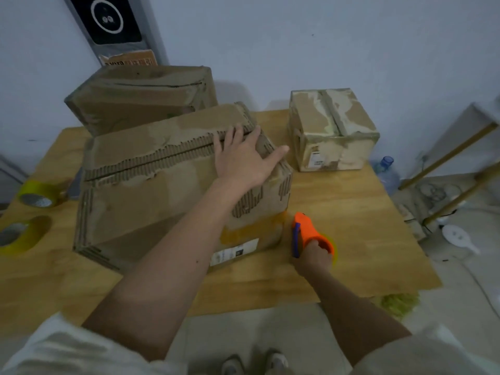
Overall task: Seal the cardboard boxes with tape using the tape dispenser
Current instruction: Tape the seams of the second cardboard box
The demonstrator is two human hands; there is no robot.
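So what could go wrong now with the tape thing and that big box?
The left hand lies flat across the top seam of the big box, so the tape path may run into the fingers unless it shifts. The right hand grips the orange tape dispenser low against the box's side; its cutting edge could nick skin. The box top is badly torn along the seam, so tape might not stick well there.

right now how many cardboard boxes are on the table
3: a large box under the left hand, another large box behind it, a small box at far right. None seem hidden.
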